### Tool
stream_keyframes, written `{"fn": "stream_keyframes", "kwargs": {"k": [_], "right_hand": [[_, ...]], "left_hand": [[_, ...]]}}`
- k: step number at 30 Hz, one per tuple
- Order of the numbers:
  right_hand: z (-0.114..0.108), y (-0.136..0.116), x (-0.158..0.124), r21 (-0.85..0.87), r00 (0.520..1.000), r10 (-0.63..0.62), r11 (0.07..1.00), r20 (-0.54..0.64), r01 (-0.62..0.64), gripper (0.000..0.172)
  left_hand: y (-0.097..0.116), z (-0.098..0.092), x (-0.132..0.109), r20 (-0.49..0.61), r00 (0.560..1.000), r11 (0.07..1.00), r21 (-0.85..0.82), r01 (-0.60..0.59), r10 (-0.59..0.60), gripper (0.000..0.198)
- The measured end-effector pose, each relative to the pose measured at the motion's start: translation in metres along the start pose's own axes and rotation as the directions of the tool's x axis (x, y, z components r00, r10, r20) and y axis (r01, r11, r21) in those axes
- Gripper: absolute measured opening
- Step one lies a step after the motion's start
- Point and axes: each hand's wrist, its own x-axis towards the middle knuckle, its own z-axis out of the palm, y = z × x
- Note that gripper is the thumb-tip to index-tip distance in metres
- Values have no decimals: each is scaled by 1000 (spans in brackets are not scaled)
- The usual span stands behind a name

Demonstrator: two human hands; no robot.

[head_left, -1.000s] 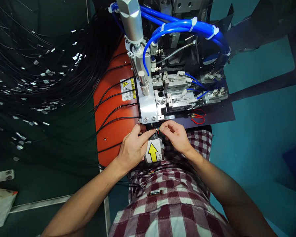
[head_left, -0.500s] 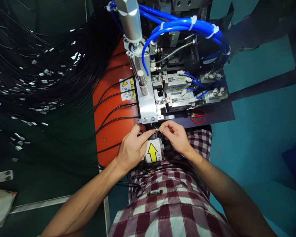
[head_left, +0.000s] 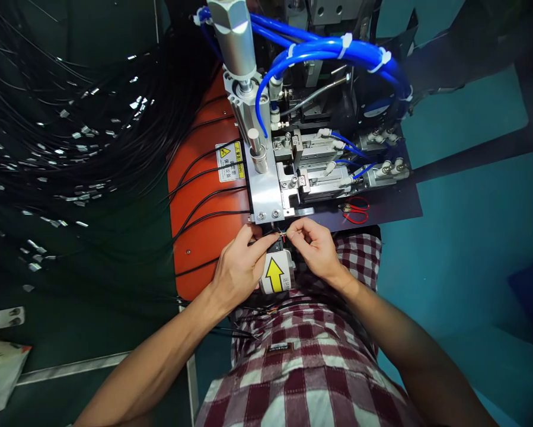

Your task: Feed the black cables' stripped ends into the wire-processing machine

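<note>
My left hand (head_left: 239,264) pinches a thin black cable (head_left: 273,238) just below the front of a metal press machine (head_left: 266,190). My right hand (head_left: 315,243) pinches the small coloured wire ends (head_left: 284,236) of that cable, fingertips almost touching the left hand's. Both hands sit right above a white block with a yellow arrow label (head_left: 275,273). The wire tips point at the machine's slot, partly hidden by my fingers.
Black cables (head_left: 204,204) run across an orange plate (head_left: 199,237) into a large bundle of black cables with metal ends (head_left: 61,148) on the left. Blue air hoses (head_left: 332,47) loop above the machine. Red-handled scissors (head_left: 355,210) lie to the right on a dark plate.
Almost nothing has moved; my right hand's fingers have closed in slightly toward the wire ends at the machine's slot.
</note>
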Motion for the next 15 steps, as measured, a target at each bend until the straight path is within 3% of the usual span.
{"fn": "stream_keyframes", "kwargs": {"k": [6,15], "right_hand": [[-3,-6,1,-96,999,-32,995,17,34,13],[-6,-8,2,-305,979,-196,930,60,205,13]], "left_hand": [[-1,1,0,-8,1000,1000,14,-10,10,33],[-1,0,-1,-18,999,1000,13,-27,28,31]]}}
